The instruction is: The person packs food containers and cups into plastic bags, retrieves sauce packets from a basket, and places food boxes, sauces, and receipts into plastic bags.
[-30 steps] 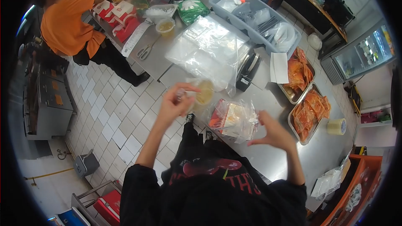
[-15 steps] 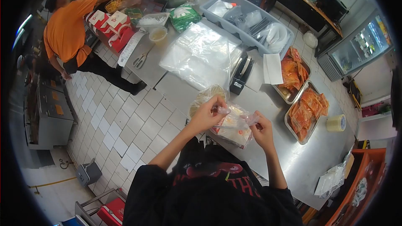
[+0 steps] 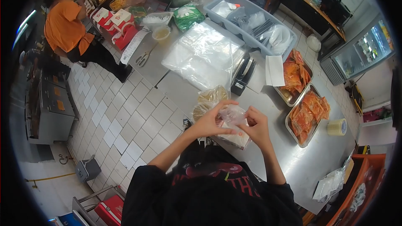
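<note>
At the near table edge lies a white package with red print (image 3: 241, 139) inside a clear plastic bag. Both hands are above it at the bag's gathered top (image 3: 231, 115). The fingers of my left hand (image 3: 210, 122) curve around the left side of the gathered plastic. My right hand (image 3: 256, 128) pinches the plastic from the right, thumb and fingers together. Touching the package's far left side are clear-wrapped round tan items (image 3: 206, 102), partly hidden by my left hand.
Beyond are a stack of clear plastic bags (image 3: 199, 54), a black stapler (image 3: 243, 75) and a blue-grey bin (image 3: 289, 49). Two metal trays (image 3: 302, 145) with bagged orange-red food and tape rolls (image 3: 336, 127) lie right. Scissors (image 3: 145, 58) lie left. A person in orange (image 3: 67, 27) stands far left.
My hands have come closer together, bunching the bag's top between them where two plastic ends were held apart. The person in orange has drawn their outstretched arm back.
</note>
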### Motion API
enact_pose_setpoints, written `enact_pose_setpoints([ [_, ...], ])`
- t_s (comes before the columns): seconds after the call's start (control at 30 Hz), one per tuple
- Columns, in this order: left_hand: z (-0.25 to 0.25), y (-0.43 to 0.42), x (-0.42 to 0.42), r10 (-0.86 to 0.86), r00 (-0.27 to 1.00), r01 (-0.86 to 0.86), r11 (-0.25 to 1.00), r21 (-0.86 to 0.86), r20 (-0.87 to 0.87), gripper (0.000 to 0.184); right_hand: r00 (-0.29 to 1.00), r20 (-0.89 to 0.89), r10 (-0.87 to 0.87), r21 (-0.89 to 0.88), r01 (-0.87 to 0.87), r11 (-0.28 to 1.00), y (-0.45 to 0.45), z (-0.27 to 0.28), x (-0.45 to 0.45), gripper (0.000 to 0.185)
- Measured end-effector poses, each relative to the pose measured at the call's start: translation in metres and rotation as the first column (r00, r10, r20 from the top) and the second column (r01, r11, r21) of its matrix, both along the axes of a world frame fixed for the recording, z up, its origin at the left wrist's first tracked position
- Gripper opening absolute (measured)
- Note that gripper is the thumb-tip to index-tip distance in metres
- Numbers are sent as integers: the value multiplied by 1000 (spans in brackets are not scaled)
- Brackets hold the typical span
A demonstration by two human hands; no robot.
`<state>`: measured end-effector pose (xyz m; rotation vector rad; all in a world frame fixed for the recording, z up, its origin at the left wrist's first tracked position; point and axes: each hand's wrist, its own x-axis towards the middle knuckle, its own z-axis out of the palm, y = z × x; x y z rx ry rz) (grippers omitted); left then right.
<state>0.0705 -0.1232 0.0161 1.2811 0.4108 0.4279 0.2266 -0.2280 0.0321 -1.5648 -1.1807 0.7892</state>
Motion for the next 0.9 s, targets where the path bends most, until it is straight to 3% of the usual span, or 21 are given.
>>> enact_pose_setpoints([
  [0.03, -4, -1, 1, 57, 993, -46, 993, 109, -99, 44, 997, 55, 46, -35, -44, 998, 1, 3, -3, 11],
  [0.07, -5, 1, 1, 61, 993, -50, 992, 114, -100, 44, 997, 54, 50, -30, -48, 998, 0, 8, 1, 11],
  [0.13, -9, 3, 1, 125, 990, -125, 992, 11, -63, 38, 966, 246, 78, -34, -72, 997, -2, 18, 16, 12],
  [0.27, -18, 5, -1, 18, 997, -21, 999, -44, -80, 39, 954, 294, 64, -28, -58, 998, -5, 14, 34, 14],
  [0.33, -12, 3, 1, 32, 999, -32, 999, 18, -43, 41, 991, 114, 70, -79, -61, 995, -6, 8, 40, 14],
  [0.47, -12, -3, 9, 79, 996, -77, 996, 34, -48, 40, 997, 52, 51, -92, -46, 995, -7, -6, 33, 15],
  [0.57, -8, 4, 6, 16, 996, -26, 994, -102, -91, 38, 997, 72, 38, -94, -31, 995, -11, -3, 30, 16],
  [0.63, -5, 10, 4, -151, 981, 115, 958, -264, -119, 43, 996, 54, 77, -157, -68, 985, -16, 7, 29, 17],
  [0.67, -6, 10, 4, -140, 982, 105, 962, -252, -124, 43, 995, 52, 86, -144, -78, 986, -19, 12, 27, 17],
  [0.73, -10, 8, 5, -122, 990, 76, 893, -443, -76, 51, 962, -271, -36, -101, 9, 995, -25, 22, 22, 23],
  [0.8, 3, 3, 3, -95, 995, 93, 858, -505, 22, 54, 924, -377, -64, -74, 38, 996, -28, 35, 13, 32],
  [0.9, 17, 0, -2, -102, 995, 93, 924, -370, -3, 53, 948, -310, -72, 191, 137, 972, -13, 41, -15, 37],
])
